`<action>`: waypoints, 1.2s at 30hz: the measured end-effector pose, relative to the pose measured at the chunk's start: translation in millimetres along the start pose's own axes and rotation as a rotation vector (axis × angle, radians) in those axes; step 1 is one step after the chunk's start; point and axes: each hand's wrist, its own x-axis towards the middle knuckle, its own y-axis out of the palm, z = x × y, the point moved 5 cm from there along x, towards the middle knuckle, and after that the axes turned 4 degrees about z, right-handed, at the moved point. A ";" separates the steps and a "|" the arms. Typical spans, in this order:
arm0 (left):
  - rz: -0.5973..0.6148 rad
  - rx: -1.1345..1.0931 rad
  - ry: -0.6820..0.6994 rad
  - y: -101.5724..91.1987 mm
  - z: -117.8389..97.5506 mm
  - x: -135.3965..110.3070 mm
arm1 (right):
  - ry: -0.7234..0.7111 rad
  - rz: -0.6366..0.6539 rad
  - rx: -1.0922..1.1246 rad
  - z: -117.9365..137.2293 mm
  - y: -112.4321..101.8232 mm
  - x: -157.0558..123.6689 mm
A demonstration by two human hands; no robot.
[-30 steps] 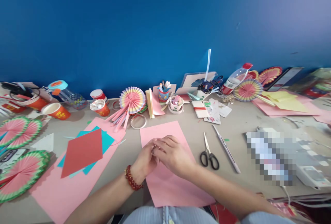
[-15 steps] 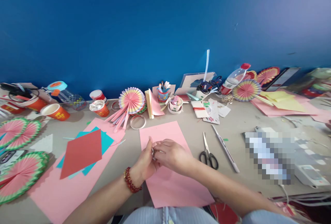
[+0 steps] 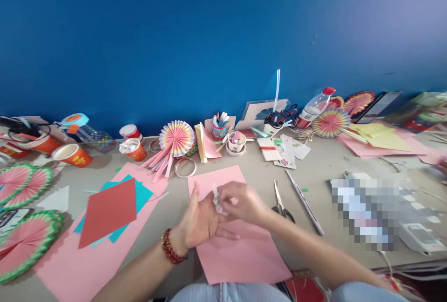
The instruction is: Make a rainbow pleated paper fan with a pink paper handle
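Observation:
Palm up and fingers spread, my left hand [image 3: 200,220] is open above a sheet of pink paper [image 3: 240,255]; a red bead bracelet [image 3: 171,247] circles its wrist. My right hand [image 3: 244,202] pinches a small crumpled white tissue [image 3: 217,198] against the fingers of the left. It is slightly blurred, and part of the tissue is hidden by the fingers. Scissors [image 3: 278,199] with black handles lie just right of the pink paper, partly covered by my right forearm. Beside them lies a slim grey-white pen-shaped tool [image 3: 304,203].
Red paper [image 3: 108,211] lies over teal sheets at left. Folded paper fans [image 3: 177,139], a tape roll [image 3: 186,167], paper cups [image 3: 132,149] and a plastic bottle [image 3: 316,106] line the back by the blue wall [image 3: 209,36]. A blurred-out device [image 3: 365,213] lies at right.
My left hand has opened from being closed together with the right, its palm turning up. The white tissue now shows in my right fingers. The view has shifted slightly.

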 end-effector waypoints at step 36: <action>-0.041 0.315 0.202 -22.8 -28.9 -11.0 | 0.506 0.176 -0.657 -155.6 -88.5 82.9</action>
